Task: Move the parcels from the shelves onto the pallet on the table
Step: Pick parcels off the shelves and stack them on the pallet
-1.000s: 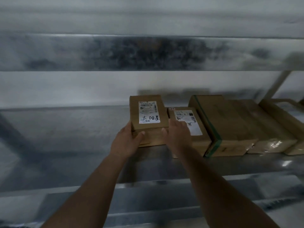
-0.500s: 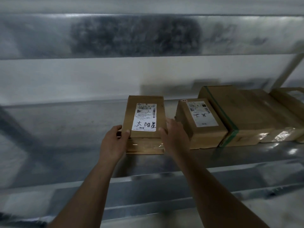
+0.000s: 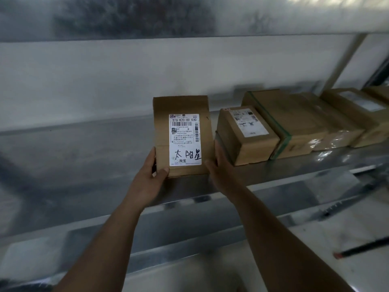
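Observation:
A flat brown parcel (image 3: 163,123) with a white shipping label and handwritten black characters is tilted up off the metal shelf (image 3: 73,154). My left hand (image 3: 150,178) grips its lower left corner, thumb on the front face. My right hand (image 3: 219,167) holds its lower right edge. To the right on the shelf sits a small brown box (image 3: 252,142) with a white label, then a larger box with a green strap (image 3: 294,119), and more taped boxes (image 3: 357,114) beyond. The pallet and the table are out of view.
A metal shelf above (image 3: 189,15) overhangs the parcels. A slanted shelf post (image 3: 345,60) stands at the right. Below the shelf's front lip lies a pale floor with dark rods (image 3: 362,247) at the lower right.
The labelled parcel has come away from the small box, moved left and forward, and tilted up toward me. Both hands have shifted to its lower corners.

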The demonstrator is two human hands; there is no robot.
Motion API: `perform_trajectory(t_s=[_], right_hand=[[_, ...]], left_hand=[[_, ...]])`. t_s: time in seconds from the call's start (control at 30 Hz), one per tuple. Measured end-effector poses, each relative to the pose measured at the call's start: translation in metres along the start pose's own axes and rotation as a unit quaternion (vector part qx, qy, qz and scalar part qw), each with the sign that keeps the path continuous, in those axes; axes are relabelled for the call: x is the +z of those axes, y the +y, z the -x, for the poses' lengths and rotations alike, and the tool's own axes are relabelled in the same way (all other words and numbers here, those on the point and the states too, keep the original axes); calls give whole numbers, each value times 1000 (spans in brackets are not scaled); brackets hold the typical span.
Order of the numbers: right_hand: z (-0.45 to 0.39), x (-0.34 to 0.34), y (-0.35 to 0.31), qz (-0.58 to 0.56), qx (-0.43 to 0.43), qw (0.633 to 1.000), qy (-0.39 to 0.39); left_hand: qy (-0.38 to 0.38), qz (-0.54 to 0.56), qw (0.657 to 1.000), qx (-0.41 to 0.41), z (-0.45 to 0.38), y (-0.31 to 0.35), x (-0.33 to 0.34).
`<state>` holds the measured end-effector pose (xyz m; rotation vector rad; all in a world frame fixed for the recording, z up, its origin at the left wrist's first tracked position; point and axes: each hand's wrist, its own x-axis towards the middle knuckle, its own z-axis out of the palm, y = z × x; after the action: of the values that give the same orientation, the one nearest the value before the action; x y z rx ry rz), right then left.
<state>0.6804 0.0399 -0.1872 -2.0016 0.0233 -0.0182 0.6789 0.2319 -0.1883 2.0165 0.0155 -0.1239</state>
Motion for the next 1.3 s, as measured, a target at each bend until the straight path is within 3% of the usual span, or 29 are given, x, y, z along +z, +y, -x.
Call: perform_trajectory(t_s=[0.6,1.3], right_hand=[[94,-39,9,-3,-83,996,24],[283,-273,108,-61,-51,978,195]], left_hand=[[30,63,993,99,78,13,20],[-111,30,980,164,202,135,263]])
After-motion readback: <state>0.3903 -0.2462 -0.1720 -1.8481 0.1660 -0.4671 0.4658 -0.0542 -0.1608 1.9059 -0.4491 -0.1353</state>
